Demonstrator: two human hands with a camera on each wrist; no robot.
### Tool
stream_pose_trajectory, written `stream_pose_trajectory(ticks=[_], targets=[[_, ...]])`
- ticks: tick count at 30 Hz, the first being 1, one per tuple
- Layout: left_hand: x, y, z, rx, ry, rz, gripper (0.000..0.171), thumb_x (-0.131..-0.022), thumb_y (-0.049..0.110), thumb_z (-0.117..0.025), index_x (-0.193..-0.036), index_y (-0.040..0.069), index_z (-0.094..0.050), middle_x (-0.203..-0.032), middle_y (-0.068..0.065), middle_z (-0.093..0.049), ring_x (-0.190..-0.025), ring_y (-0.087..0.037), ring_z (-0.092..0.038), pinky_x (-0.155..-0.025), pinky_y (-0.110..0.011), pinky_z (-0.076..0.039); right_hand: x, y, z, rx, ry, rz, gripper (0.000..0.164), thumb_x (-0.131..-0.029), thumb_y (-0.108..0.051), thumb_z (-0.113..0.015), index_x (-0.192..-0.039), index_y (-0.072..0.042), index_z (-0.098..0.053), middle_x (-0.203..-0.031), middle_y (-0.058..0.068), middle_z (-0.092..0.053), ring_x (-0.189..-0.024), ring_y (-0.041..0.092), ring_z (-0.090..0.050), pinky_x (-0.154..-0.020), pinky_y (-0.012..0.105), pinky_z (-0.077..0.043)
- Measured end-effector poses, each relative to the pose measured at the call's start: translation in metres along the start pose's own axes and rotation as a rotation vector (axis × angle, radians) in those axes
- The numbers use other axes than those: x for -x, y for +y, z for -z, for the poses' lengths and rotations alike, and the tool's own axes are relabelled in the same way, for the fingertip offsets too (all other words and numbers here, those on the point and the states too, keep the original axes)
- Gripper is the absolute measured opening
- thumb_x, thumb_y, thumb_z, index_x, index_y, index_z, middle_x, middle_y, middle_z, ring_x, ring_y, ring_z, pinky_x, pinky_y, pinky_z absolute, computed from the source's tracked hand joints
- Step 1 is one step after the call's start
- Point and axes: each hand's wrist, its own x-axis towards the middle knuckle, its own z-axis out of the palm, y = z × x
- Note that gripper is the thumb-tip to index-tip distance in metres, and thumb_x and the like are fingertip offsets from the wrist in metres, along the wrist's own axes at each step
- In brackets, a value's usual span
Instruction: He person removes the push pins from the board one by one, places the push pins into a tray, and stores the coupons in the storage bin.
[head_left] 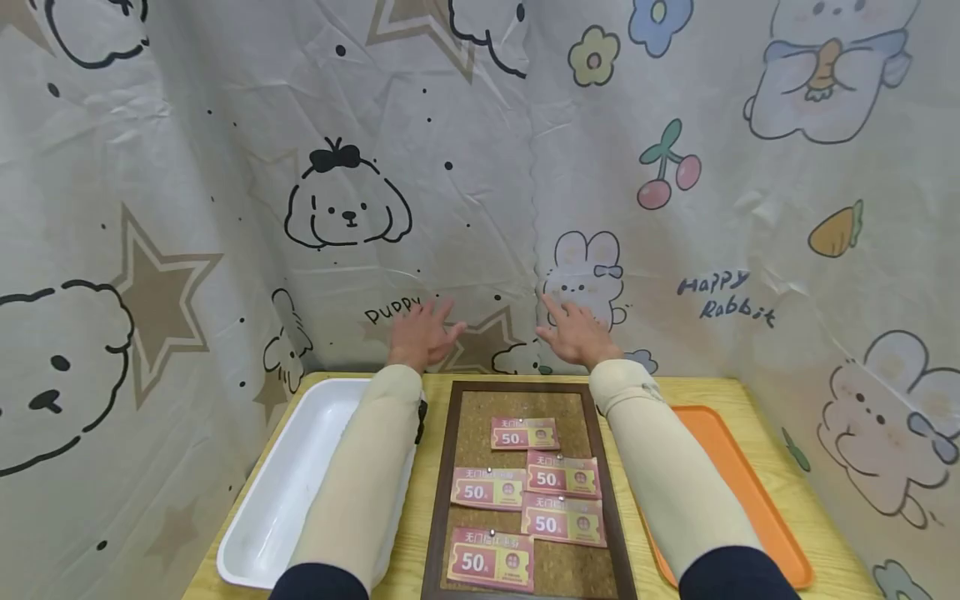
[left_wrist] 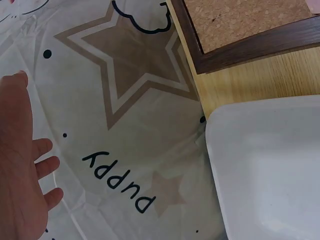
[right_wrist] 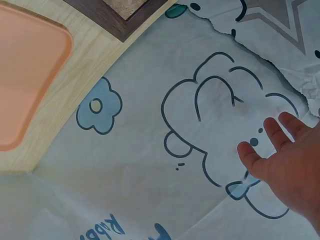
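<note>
Both arms reach forward past the far edge of the table, hands raised in front of the printed curtain. My left hand (head_left: 422, 335) has its fingers spread and holds nothing. The right hand (head_left: 579, 333) is likewise spread and holds nothing. Below and between the arms lies a cork board (head_left: 570, 571) in a dark brown frame. Several pink and yellow coupons (head_left: 491, 560) marked 50 are pinned to it, each with a small pin at its top edge. In the left wrist view, only a corner of the board's frame (left_wrist: 250, 52) shows.
A white tray (head_left: 258, 533) stands left of the board, partly covered by the left arm. To the right, an orange tray (head_left: 738, 475) lies partly under the right sleeve. The curtain (head_left: 480, 208) closes off the table's back and sides.
</note>
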Motion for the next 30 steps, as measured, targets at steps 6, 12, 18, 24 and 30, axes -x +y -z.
stream_pose_trajectory(ticks=[6,12,18,24,30], targets=[[-0.003,0.002,-0.010,-0.023,-0.010,-0.005,0.067,-0.099,0.062,-0.021,-0.156,0.027,-0.017,-0.159,-0.009,-0.028,-0.145,-0.035,-0.028,-0.114,-0.058,-0.025,-0.001,0.003,-0.006,-0.004,-0.008,0.005,0.066,-0.101,-0.051,-0.036,-0.157,-0.029,-0.008,-0.159,0.016,-0.023,-0.143,0.045,-0.025,-0.108,0.070,-0.022],[-0.004,0.001,-0.018,-0.022,-0.013,-0.010,0.067,-0.099,0.062,-0.021,-0.156,0.027,-0.016,-0.159,-0.009,-0.027,-0.144,-0.036,-0.029,-0.114,-0.058,-0.024,0.001,0.005,-0.013,-0.011,-0.018,0.021,0.066,-0.101,-0.050,-0.037,-0.157,-0.028,-0.008,-0.159,0.017,-0.022,-0.143,0.044,-0.024,-0.108,0.070,-0.022],[-0.001,0.002,-0.022,-0.016,0.000,-0.012,0.067,-0.099,0.062,-0.023,-0.156,0.027,-0.018,-0.158,-0.009,-0.029,-0.143,-0.035,-0.031,-0.113,-0.058,-0.024,0.001,0.005,-0.019,0.004,-0.008,0.039,0.066,-0.101,-0.049,-0.038,-0.157,-0.027,-0.010,-0.160,0.016,-0.022,-0.143,0.045,-0.025,-0.109,0.069,-0.022],[0.003,0.004,-0.029,-0.041,-0.008,-0.005,0.067,-0.099,0.062,-0.022,-0.156,0.028,-0.018,-0.157,-0.008,-0.031,-0.143,-0.035,-0.030,-0.112,-0.058,-0.026,0.002,0.007,-0.027,0.039,-0.028,0.058,0.067,-0.101,-0.051,-0.037,-0.157,-0.025,-0.010,-0.160,0.016,-0.021,-0.142,0.044,-0.027,-0.108,0.067,-0.027],[0.008,0.004,-0.034,-0.002,-0.017,-0.006,0.065,-0.099,0.062,-0.023,-0.155,0.029,-0.018,-0.158,-0.008,-0.031,-0.142,-0.033,-0.033,-0.112,-0.058,-0.027,0.007,0.006,-0.033,0.013,-0.047,0.044,0.065,-0.101,-0.051,-0.033,-0.157,-0.027,-0.010,-0.162,0.015,-0.017,-0.146,0.040,-0.022,-0.111,0.066,-0.023]])
